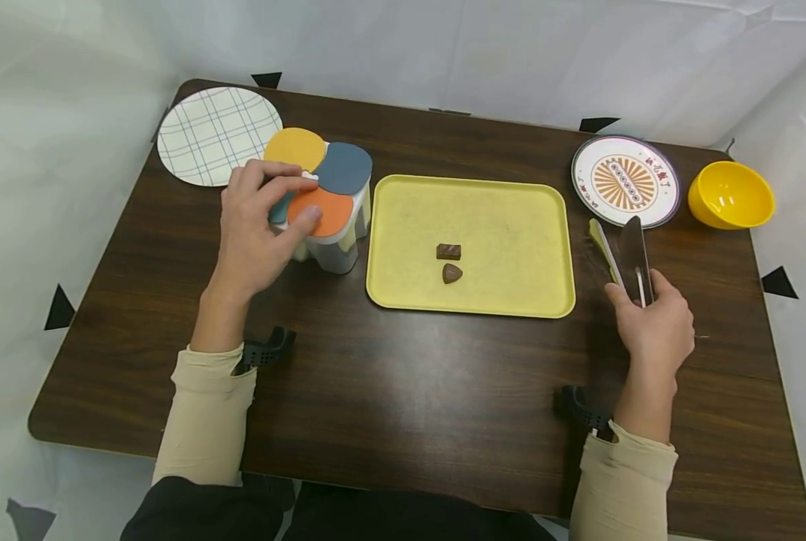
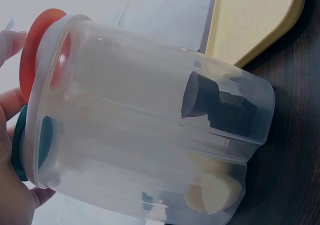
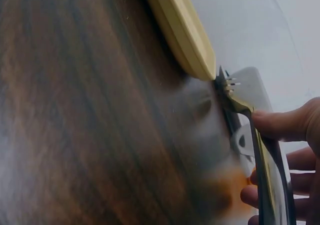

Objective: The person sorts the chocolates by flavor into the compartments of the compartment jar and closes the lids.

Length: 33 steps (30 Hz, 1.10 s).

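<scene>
My left hand is over a clear lidded container. Its index and middle fingertips are at the small white piece in the lid's centre, and the thumb lies over the orange flap. Dark and cream pieces show through the container's wall in the left wrist view. My right hand holds cutlery upright at the right: a metal fork shows in the right wrist view, and a broad dark blade in the head view. A green-and-white strip is beside that blade.
A yellow tray carries two small brown chocolates, one oblong and one rounded. Behind the container is a checked round mat. A printed plate and a yellow bowl stand at the back right.
</scene>
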Motion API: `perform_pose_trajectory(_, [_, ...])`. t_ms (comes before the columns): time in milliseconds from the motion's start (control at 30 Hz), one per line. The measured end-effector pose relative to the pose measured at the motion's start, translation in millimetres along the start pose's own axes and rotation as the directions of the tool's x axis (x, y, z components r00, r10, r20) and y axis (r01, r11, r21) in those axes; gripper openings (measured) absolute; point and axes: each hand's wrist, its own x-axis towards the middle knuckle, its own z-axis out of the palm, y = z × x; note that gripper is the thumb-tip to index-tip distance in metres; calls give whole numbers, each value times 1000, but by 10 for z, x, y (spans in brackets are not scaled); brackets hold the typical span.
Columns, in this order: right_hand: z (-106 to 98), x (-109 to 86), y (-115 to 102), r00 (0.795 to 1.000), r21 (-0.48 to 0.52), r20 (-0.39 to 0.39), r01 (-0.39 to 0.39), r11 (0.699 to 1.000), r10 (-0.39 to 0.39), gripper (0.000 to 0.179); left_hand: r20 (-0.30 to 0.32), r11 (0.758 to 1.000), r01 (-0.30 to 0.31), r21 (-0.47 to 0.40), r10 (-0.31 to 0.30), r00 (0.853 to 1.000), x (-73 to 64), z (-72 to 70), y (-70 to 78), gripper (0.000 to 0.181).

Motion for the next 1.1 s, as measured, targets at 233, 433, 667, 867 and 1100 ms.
perform_pose_trajectory(233, [0, -5, 44, 999, 6, -35, -39, 999, 39, 76, -9, 1000, -9, 3, 9, 1000, 10, 7, -3, 31])
perform_pose_trajectory(433, [0, -7, 53, 998, 8, -41, -51, 999, 51, 78, -8, 1000, -28, 5, 28, 1000, 15, 12, -7, 31])
perform_pose_trajectory(667, [-40, 21, 48, 999, -18, 23, -42, 999, 43, 88, -6, 1000, -28, 7, 28, 1000, 14, 15, -10, 31])
perform_pose_trajectory(867, [-43, -9, -36, 999, 0, 5, -35, 999, 35, 96, -5, 1000, -28, 13, 28, 1000, 10, 20, -14, 31])
perform_pose_trajectory(1100, [131, -222, -475, 923, 121, -280, 306, 944, -263, 74, -7, 1000, -21, 21, 21, 1000, 3, 18, -11, 31])
